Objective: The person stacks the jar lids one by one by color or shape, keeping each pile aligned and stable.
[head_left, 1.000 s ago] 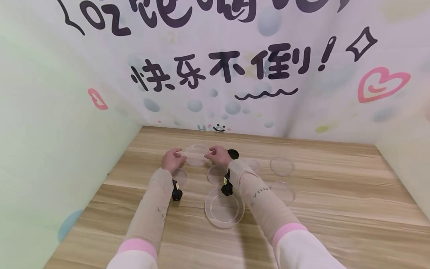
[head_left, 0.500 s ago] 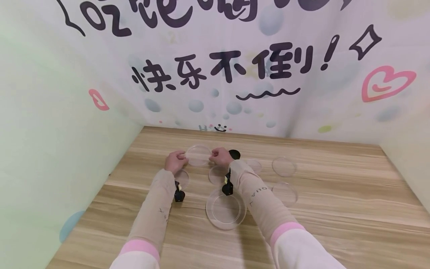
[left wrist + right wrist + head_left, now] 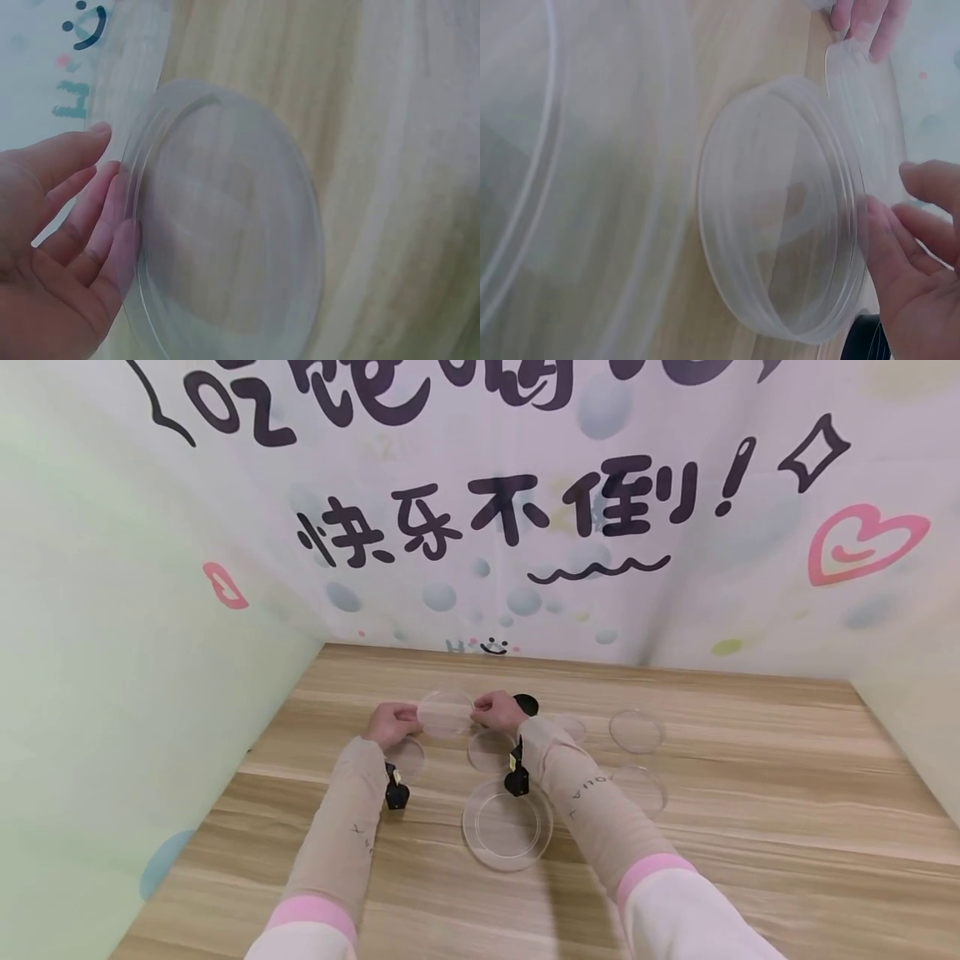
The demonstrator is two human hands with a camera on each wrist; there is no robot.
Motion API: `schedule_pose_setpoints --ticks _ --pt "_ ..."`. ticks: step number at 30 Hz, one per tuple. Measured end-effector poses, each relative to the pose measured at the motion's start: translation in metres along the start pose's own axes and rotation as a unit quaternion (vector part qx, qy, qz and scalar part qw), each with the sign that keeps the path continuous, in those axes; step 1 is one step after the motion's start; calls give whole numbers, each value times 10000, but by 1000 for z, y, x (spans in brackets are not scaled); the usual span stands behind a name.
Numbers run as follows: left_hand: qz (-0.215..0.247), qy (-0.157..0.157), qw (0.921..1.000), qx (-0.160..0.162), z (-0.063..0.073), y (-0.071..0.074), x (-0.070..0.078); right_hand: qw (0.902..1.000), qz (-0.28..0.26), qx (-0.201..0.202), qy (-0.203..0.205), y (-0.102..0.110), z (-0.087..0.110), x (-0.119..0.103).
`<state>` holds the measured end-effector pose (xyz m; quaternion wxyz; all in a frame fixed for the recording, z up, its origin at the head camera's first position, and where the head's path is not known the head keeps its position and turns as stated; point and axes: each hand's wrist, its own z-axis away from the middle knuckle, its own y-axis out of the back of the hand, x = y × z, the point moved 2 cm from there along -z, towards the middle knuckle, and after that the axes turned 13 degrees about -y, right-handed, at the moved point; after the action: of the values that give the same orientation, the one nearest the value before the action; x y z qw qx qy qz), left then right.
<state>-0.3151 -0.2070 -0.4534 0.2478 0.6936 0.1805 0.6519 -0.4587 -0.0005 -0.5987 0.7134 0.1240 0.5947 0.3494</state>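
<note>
At the far side of the table, a clear round petri dish piece (image 3: 446, 712) is between my hands. My left hand (image 3: 393, 724) holds its left rim, with fingertips partly seen through the plastic. Opposite, the fingers of my right hand (image 3: 500, 711) pinch the right rim. Below my left wrist lies a smaller clear dish (image 3: 232, 225), which fills much of the left wrist view. Another small, shallow-walled dish (image 3: 780, 210) lies just in front of my right hand. Nearer my body is a large clear dish (image 3: 507, 824) showing an inner ring.
On the right lie two more clear round pieces, a far one (image 3: 637, 731) and a nearer one (image 3: 640, 792), partly behind the sleeve. A small clear piece (image 3: 572, 728) and a black round object (image 3: 527, 704) sit beside my right hand. A printed cloth (image 3: 480, 602) hangs behind the wooden table.
My fingers have closed in on the rim of the far dish piece from both sides. It now looks slightly tilted. The other dishes have stayed in place.
</note>
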Motion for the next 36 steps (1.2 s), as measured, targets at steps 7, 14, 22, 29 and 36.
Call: schedule_pose_setpoints --ticks 7,14,22,29,36 --pt "160 45 9998 -112 6 2 8 9993 -214 251 172 -9 -31 27" --pt "131 20 9999 -105 6 0 9 9997 -192 135 -84 -1 20 -17" --pt "-9 -13 9999 167 3 2 20 9969 -732 20 -289 23 65 -52" --pt "-66 -130 9973 717 -3 6 30 9941 -1014 320 -230 24 45 -46" --pt "129 -150 9955 926 -6 6 38 9771 -1894 879 -408 58 136 -112"
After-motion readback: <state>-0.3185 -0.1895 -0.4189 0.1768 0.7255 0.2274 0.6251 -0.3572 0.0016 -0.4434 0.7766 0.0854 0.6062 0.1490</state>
